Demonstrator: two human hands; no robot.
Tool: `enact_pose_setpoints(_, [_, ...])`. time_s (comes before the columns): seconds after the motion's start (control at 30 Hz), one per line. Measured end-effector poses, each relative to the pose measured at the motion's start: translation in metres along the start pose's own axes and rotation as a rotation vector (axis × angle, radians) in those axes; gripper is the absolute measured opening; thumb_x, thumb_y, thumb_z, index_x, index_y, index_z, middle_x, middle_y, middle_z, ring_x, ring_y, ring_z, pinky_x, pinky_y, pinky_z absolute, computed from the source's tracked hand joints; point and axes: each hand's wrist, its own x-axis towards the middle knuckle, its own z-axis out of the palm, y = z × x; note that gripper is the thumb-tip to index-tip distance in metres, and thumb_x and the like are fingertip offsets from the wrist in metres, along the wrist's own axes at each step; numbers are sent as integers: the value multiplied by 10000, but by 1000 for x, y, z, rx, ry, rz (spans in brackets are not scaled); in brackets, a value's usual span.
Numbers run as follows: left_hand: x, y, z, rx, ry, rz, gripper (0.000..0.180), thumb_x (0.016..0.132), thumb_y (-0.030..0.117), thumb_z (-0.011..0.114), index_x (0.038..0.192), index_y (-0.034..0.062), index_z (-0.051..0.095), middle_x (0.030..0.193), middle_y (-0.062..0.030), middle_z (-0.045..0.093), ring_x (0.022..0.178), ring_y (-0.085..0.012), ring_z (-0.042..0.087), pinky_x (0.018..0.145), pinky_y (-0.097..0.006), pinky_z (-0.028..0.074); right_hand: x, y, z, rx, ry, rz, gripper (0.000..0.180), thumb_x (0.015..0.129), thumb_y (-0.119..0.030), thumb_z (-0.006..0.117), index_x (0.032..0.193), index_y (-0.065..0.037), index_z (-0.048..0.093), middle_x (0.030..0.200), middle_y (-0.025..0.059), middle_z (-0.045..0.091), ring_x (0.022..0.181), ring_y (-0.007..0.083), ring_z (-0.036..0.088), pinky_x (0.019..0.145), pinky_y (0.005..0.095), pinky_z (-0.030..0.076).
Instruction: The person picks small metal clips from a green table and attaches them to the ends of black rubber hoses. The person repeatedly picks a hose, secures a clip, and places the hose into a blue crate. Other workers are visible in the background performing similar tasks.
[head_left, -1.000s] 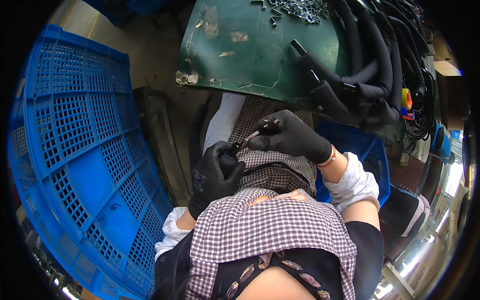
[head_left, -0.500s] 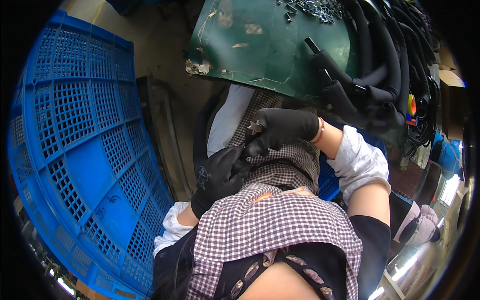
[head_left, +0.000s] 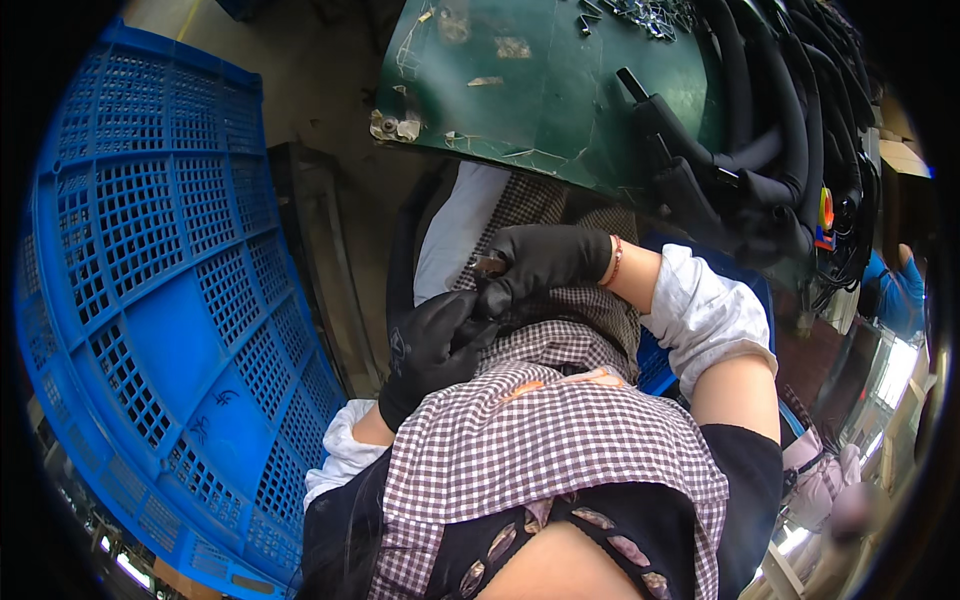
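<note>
Both my hands wear black gloves and meet in front of the checked apron (head_left: 560,440), over my lap. My right hand (head_left: 540,265) is closed, its fingers curled down against the left one. A small brownish patch shows by its fingers; whether this is a held piece or worn glove I cannot tell. My left hand (head_left: 435,345) is also closed, fingertips touching the right hand's. Whatever lies between the fingers is hidden by the dark gloves.
A tall blue plastic crate (head_left: 170,300) stands at my left. Ahead is a green table (head_left: 540,100) with a pile of small metal clips (head_left: 650,15) at its far side. Black foam-covered tubes (head_left: 790,130) heap on its right. Another person (head_left: 820,470) is partly visible at the right.
My right hand has shifted slightly left and turned, so the light patch by its fingers looks smaller and browner. My left hand has stayed nearly in place.
</note>
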Motion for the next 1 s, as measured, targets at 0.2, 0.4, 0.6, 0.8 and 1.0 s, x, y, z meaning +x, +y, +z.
enact_pose_setpoints(0.2, [8,5,-1,-52,30,-43,509,688,56,819,1138,-28,597,1027,-201,665,818,-309,692,683,-357,558,-11,-22,-1,-294,83,-79,322,828,-273,774,975,3,692,815,52,692,723,103,596,670,291,501])
enact_pose_setpoints(0.4, [-6,-9,3,-92,4,-30,567,675,36,795,1191,-41,572,1125,-213,634,950,-320,667,787,-378,550,-21,-18,-12,-260,-2,-90,340,854,-223,745,1085,14,670,907,102,714,796,155,655,752,297,535])
enact_pose_setpoints(0.6, [-3,-4,1,-83,1,-37,544,744,1,785,1244,16,571,1143,-183,630,955,-241,683,769,-331,579,-24,-25,-2,-328,83,-208,281,919,-225,669,1032,32,661,823,107,697,701,148,610,673,325,504])
enact_pose_setpoints(0.8, [-4,-2,4,-131,27,-61,559,727,-5,787,1239,-5,560,1161,-204,619,973,-264,676,775,-341,576,-28,-22,5,-469,169,-288,243,933,-180,631,1032,42,642,799,163,677,662,213,628,637,344,497])
enact_pose_setpoints(1.0, [-7,-9,4,-63,51,26,597,697,45,812,1222,-40,541,1116,-221,636,919,-312,688,756,-375,574,-24,-12,2,-399,133,-238,228,918,-170,654,1012,38,648,797,143,674,661,184,616,621,318,490])
